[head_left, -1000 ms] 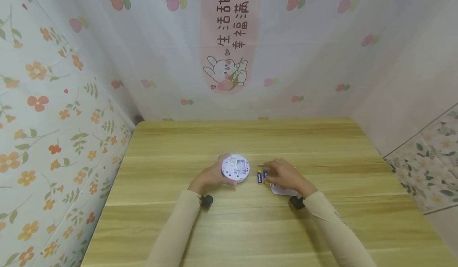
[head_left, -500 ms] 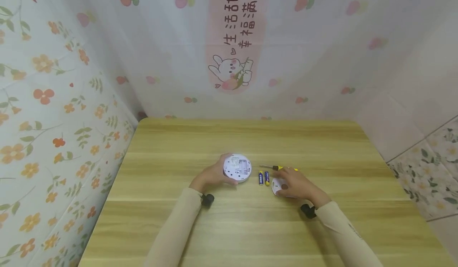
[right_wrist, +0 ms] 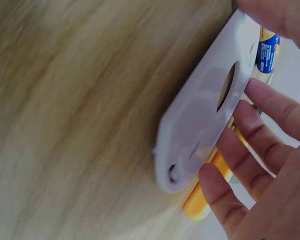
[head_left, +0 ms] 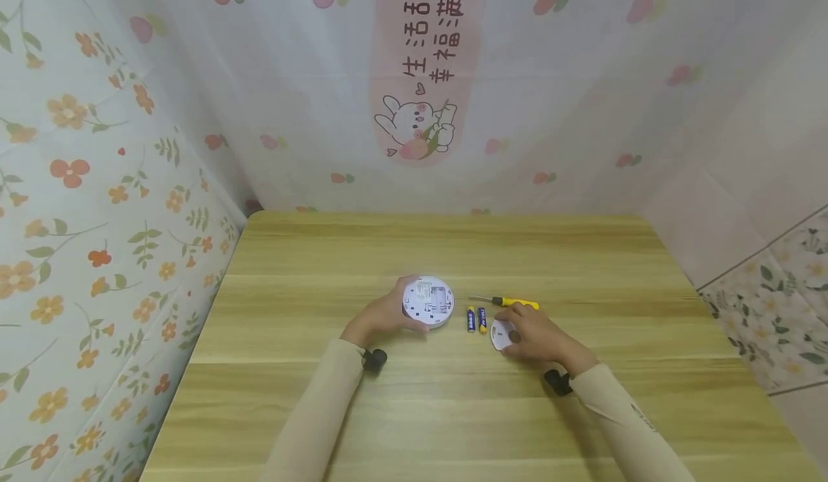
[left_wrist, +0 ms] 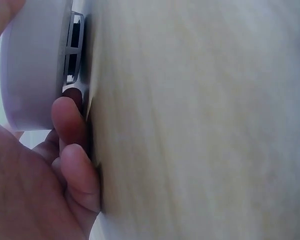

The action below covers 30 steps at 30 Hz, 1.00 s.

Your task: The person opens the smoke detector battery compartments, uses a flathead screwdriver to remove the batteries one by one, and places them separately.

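Observation:
My left hand [head_left: 386,314] grips a round white smoke detector [head_left: 419,312] by its left side. Its back faces up, showing a label and a battery compartment with no batteries in it. Seen from the left wrist, the detector's vented side [left_wrist: 74,47] is close to the tabletop, with curled fingers [left_wrist: 70,120] beside it. My right hand [head_left: 540,335] holds a thin white mounting plate [head_left: 500,333] by its edges, thumb on one side and fingers on the other. The right wrist view shows the plate [right_wrist: 195,125] tilted, with a large hole and slots.
Two blue-and-yellow batteries [head_left: 476,320] lie side by side between the detector and the plate. A yellow-handled screwdriver [head_left: 520,302] lies just behind the right hand. All of it is on a wood-grain table [head_left: 414,410], with printed curtains behind and at the left.
My right hand has moved from the batteries and screwdriver tip, rightward and nearer, onto the mounting plate. The screwdriver is now uncovered. My left hand keeps hold of the smoke detector.

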{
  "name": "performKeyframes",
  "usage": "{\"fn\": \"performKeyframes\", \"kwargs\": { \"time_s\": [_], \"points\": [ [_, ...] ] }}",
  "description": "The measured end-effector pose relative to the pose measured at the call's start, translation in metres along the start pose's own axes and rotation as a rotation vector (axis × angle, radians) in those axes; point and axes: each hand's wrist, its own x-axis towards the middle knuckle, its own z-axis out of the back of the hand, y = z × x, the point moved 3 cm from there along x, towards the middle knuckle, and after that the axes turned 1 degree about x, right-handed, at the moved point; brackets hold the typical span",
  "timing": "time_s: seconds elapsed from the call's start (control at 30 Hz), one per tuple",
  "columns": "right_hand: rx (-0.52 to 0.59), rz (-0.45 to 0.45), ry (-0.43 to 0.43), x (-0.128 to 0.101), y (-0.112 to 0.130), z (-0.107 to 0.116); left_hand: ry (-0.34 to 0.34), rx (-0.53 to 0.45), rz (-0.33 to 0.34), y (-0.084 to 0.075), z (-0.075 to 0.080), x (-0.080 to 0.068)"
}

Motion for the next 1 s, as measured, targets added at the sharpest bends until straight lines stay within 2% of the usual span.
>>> {"fn": "performKeyframes", "kwargs": {
  "time_s": [0.37, 0.53, 0.77, 1.0],
  "points": [
    [-0.046, 0.048, -0.085, 0.015, 0.010, 0.015, 0.003, -0.003, 0.010, -0.002, 0.002, -0.002],
    [-0.032, 0.104, -0.114, 0.025, 0.021, 0.024, 0.004, 0.002, 0.002, -0.002, 0.002, -0.001],
    [-0.016, 0.101, -0.093, 0.039, 0.032, 0.033, 0.014, -0.027, -0.025, -0.004, 0.002, -0.002],
    [-0.016, 0.110, -0.082, 0.049, 0.043, 0.039, 0.004, 0.008, -0.017, -0.001, 0.002, -0.001]
  ]
}}
